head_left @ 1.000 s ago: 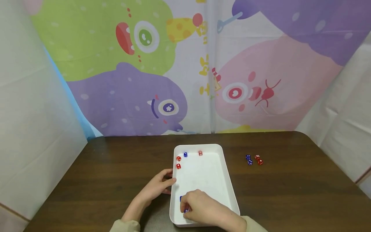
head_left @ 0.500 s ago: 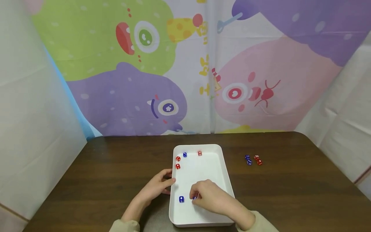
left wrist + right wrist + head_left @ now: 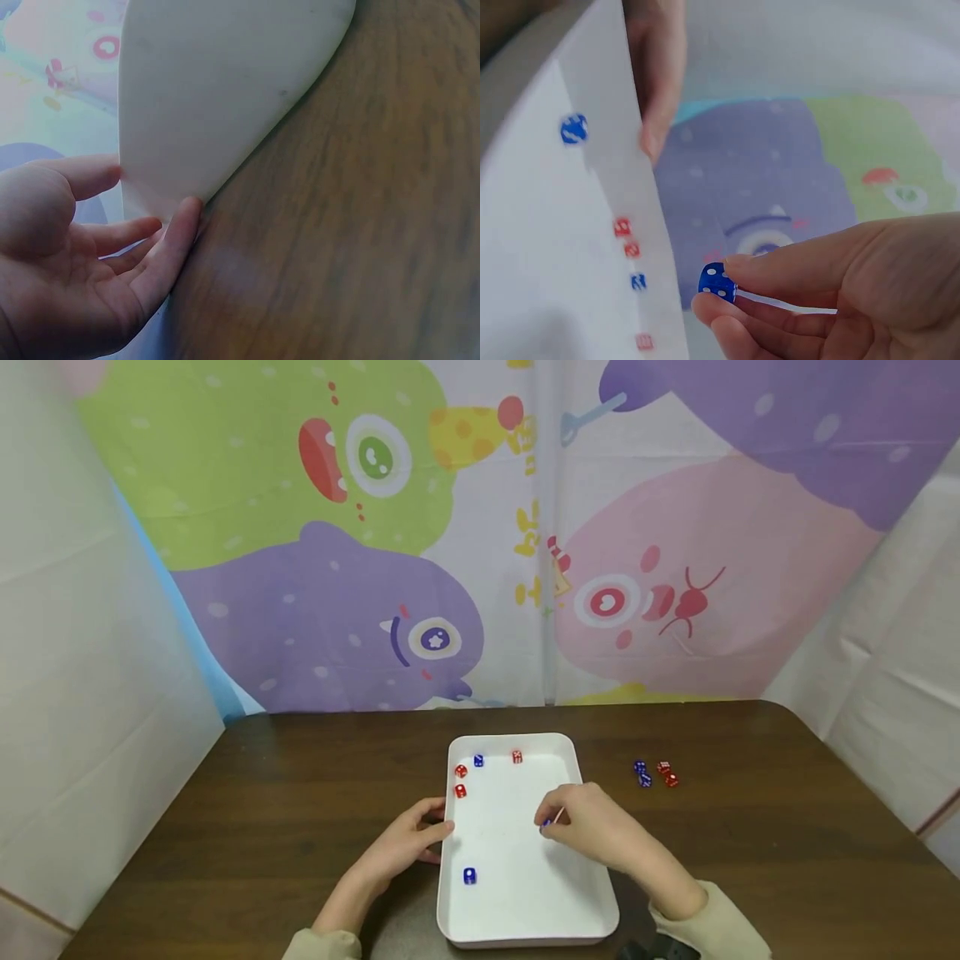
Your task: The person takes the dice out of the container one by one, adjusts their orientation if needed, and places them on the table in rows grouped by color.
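My left hand [image 3: 411,839] holds the left side of a shallow white tray [image 3: 525,906]. In the left wrist view its thumb lies at the rim and its fingertips reach the lower edge of the outer wall. Over the tray's right half, my right hand [image 3: 588,827] pinches a blue die [image 3: 718,282] with white dots between thumb and fingertips. Another blue die [image 3: 469,876] sits near the tray's front left. Toward the back left corner lie two red dice, one [image 3: 461,771] behind the other [image 3: 461,791], beside a blue die [image 3: 478,761]. A third red die [image 3: 517,757] is by the back wall.
On the dark wooden table [image 3: 300,793], right of the tray, two blue dice [image 3: 642,773] and two red dice [image 3: 667,773] lie close together. A cartoon-printed sheet [image 3: 517,527] hangs behind the table, with white sheets at both sides.
My right hand has carried the blue die from the tray's front left toward the back right. The blue die at front left is now uncovered. My left hand stays at the tray's side.
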`<state>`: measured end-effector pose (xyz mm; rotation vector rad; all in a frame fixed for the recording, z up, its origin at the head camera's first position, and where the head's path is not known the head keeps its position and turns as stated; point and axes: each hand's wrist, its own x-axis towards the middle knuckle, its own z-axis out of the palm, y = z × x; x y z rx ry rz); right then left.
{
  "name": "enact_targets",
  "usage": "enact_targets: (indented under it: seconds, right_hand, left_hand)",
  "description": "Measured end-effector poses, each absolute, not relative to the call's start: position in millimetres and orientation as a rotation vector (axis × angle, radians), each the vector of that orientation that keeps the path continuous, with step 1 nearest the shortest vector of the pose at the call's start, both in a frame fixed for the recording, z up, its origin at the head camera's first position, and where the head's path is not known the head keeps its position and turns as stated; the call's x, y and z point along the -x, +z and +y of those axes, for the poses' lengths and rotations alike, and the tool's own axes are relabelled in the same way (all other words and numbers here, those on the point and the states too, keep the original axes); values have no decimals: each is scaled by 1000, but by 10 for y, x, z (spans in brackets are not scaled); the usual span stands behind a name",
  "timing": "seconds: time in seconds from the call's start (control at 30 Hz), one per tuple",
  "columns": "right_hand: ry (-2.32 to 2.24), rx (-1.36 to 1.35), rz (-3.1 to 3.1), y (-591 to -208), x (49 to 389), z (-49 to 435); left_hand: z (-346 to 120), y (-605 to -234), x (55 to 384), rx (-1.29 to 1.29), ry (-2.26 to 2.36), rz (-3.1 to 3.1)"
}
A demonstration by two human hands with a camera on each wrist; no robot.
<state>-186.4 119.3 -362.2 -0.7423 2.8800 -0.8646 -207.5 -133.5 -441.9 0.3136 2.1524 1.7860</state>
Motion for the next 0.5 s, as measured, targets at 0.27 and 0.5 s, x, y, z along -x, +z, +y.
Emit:
enact_targets:
  seconds: [0.27,0.5]
  right_hand:
    - [-903,580,2942,-3569,1955,1446]
    - [-915,549,3006,-3559,2063,1654]
  left_hand:
    - [-1338,-4425,2067,-313,1783,2150]
    - [-1343,-4428,2068,-309,1784,2147]
